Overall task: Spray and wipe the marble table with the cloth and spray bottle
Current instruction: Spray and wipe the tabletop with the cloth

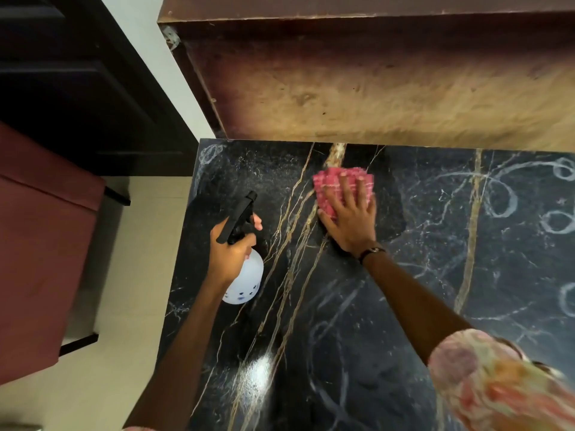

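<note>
Left hand [230, 250] grips one spray bottle [244, 275]; right hand [350, 213] presses flat, grip released, on one cloth [329, 185].

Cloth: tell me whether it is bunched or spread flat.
Bunched. The pink cloth shows folds in a wad under the right hand, pressed flat-palmed on the table.
</note>
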A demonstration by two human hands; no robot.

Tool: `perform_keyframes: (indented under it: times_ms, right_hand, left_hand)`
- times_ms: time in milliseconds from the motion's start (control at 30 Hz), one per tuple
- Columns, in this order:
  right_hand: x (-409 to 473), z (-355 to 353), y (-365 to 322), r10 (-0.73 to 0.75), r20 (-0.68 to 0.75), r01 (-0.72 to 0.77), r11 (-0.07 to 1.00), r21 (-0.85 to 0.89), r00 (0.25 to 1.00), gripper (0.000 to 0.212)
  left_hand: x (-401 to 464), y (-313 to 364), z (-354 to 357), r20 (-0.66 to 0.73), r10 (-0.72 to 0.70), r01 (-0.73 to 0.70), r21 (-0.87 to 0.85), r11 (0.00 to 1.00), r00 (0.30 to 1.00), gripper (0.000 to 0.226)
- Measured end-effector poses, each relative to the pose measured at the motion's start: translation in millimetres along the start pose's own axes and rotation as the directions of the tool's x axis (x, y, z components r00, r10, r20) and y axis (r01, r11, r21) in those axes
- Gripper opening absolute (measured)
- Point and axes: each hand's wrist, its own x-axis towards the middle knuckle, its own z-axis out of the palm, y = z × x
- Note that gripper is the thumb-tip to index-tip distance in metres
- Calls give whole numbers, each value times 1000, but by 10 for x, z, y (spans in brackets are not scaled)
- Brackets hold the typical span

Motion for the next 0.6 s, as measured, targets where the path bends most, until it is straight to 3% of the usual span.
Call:
perform_keyframes:
  times_ms: [133,267,433,533,600]
  right_hand:
    - [-641,179,-279,-264,6,264,963,-57,964,62]
    - [-1230,192,159,-339,41,341,934,-101,940,62]
    - [-925,-8,560,-108,22,109,993,-45,994,67]
    - [-543,-14,206,41,15,-41,999,1,999,67]
    - [-408,34,-144,13,17,-13,1000,18,1000,66]
  left_hand:
    - [-17,9,55,20,5,-5,6,1000,1000,22]
    - [-31,8,65,17,5,-5,12,1000,1000,22]
    - [-20,24,53,45,24,-26,57,998,999,24]
    - [-39,45,57,61,49,-54,76,996,997,22]
    - [-59,67,76,68,65,-70,72,995,996,21]
